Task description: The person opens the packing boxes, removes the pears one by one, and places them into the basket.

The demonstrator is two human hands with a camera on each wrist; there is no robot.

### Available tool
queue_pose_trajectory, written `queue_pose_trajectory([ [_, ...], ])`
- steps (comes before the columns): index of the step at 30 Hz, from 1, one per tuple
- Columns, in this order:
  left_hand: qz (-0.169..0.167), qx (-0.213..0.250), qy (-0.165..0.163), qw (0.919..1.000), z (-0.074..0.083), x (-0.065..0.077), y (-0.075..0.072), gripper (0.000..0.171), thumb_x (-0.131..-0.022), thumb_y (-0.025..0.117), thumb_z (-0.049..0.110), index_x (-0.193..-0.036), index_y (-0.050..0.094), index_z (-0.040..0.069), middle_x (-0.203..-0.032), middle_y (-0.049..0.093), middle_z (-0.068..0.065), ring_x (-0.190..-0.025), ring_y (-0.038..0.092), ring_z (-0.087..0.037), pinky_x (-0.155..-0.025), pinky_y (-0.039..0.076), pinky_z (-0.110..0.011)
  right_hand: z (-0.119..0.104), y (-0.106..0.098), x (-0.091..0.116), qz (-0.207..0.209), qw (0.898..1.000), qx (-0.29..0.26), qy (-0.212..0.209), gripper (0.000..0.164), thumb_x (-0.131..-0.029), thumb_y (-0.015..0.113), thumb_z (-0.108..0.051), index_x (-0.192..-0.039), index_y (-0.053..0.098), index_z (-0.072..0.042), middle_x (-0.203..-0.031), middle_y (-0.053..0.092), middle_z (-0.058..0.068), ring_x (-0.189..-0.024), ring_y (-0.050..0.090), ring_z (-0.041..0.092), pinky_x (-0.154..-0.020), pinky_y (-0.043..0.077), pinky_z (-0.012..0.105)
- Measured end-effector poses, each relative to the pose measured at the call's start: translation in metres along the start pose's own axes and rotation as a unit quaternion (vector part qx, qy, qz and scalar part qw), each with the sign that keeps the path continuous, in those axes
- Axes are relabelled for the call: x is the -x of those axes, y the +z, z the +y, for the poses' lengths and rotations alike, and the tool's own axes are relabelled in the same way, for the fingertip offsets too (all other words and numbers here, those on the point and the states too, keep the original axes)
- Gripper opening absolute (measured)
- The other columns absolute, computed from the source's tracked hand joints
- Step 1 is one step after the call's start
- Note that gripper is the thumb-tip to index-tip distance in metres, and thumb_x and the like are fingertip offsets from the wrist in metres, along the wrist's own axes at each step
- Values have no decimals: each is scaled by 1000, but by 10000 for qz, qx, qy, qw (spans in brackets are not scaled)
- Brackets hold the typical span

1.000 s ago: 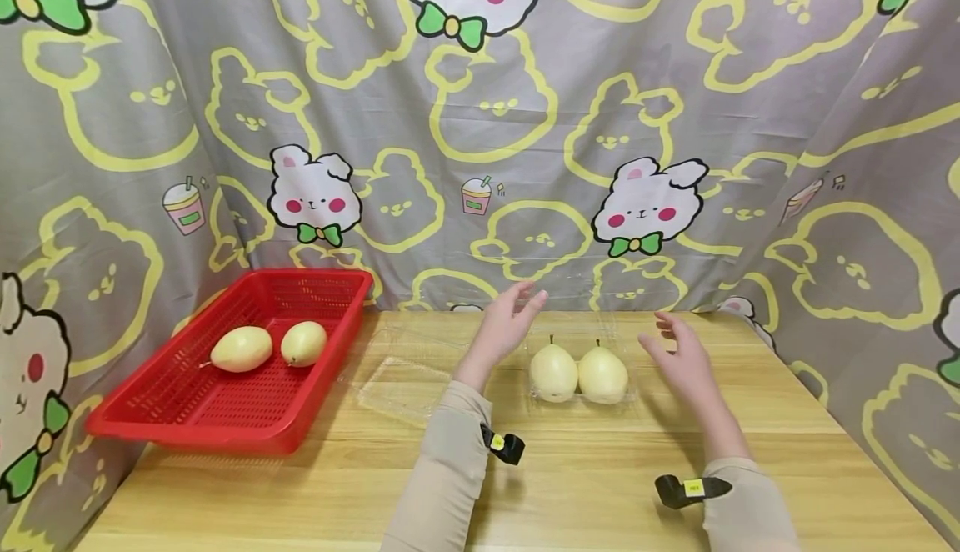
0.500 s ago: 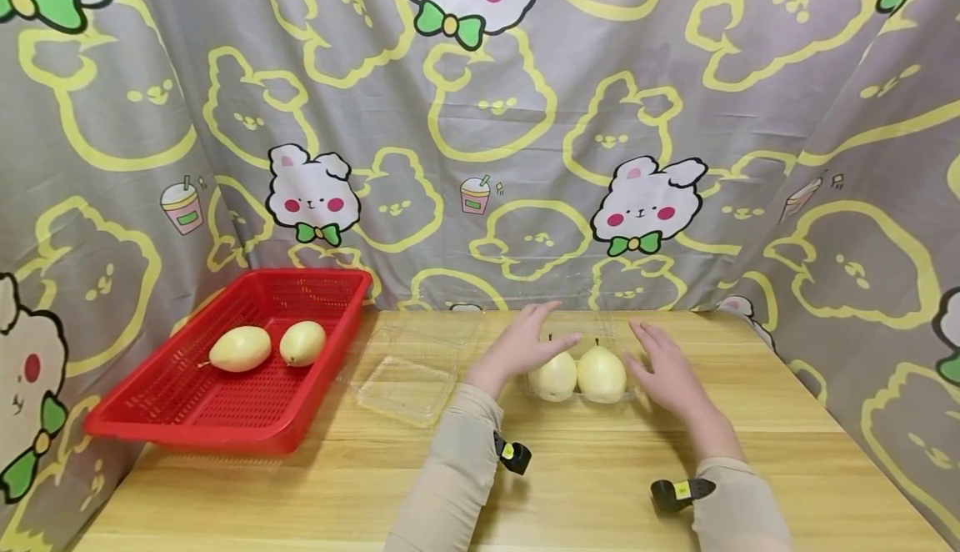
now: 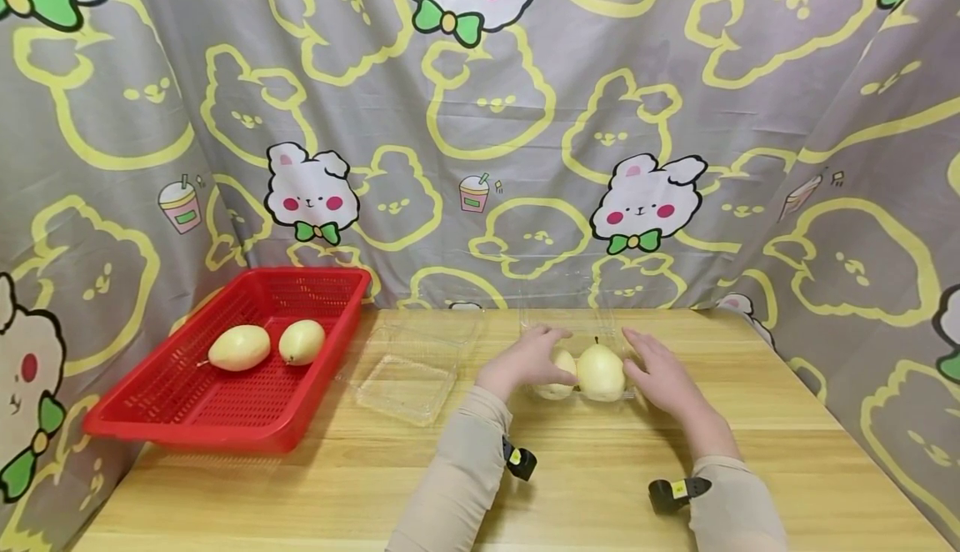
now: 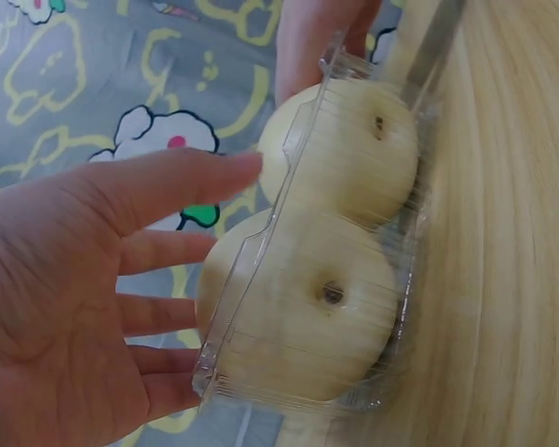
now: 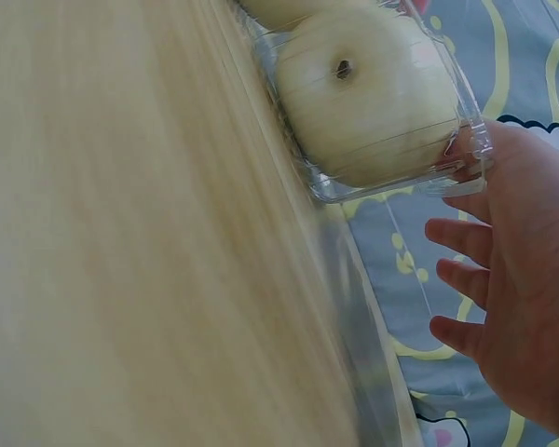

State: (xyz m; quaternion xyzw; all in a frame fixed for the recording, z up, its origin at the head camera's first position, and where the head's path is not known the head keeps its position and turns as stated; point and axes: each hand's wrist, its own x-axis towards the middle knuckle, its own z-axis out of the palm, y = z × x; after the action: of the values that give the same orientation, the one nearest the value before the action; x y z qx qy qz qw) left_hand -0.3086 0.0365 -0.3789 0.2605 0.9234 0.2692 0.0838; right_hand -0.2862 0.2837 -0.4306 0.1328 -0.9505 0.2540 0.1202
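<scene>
Two pale yellow pears sit side by side in a clear plastic clamshell box [image 3: 626, 395], its lid raised behind them. My left hand [image 3: 517, 366] is over the left pear [image 4: 303, 307], partly covering it in the head view. Its thumb reaches across toward the right pear [image 3: 602, 375], while the fingers extend behind the box's near rim, touching or very close to the fruit. On the other side, my right hand [image 3: 666, 378] is beside the box with fingers spread. Its thumb, partly hidden, is at the box corner in the right wrist view.
A red plastic basket [image 3: 187, 437] at the left holds two more pears, one lying longways [image 3: 240, 348] and a smaller-looking one [image 3: 302, 343]. Between basket and left hand lies another open clear clamshell box [image 3: 408, 385]. A patterned curtain [image 3: 480, 118] hangs behind the wooden table [image 3: 585, 485].
Both hands have come down and inward to the pears' box. My left hand moved right and now covers part of the left pear; my right hand moved left to the box's side.
</scene>
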Motion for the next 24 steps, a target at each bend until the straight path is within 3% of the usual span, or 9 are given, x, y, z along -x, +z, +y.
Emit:
queue_pose_trajectory([
  [10,35,-246,-220,9994,2,0,4,77,-77,81,24,-144,46,17,-151,41,-9,-139,41,-27,-108,44,-43,-4,0,0,-155,9998,-64,51,54,-98,45,-21,-147,38,1,-149,40,26,-139,29,51,-113,24,65],
  [19,113,-539,-491,9973,4,-3,7,82,-72,85,34,-143,48,16,-143,50,-11,-132,46,-27,-105,46,-41,-3,2,-1,-253,9992,-273,166,55,-98,43,-20,-148,35,1,-151,37,27,-139,27,53,-113,23,65],
  [24,110,-985,-406,9942,4,-6,9,82,-73,83,42,-143,48,18,-136,58,-7,-128,51,-26,-105,45,-37,-2,2,-1,-239,9988,-390,184,56,-97,43,-19,-148,34,1,-151,37,28,-139,27,54,-112,23,67],
])
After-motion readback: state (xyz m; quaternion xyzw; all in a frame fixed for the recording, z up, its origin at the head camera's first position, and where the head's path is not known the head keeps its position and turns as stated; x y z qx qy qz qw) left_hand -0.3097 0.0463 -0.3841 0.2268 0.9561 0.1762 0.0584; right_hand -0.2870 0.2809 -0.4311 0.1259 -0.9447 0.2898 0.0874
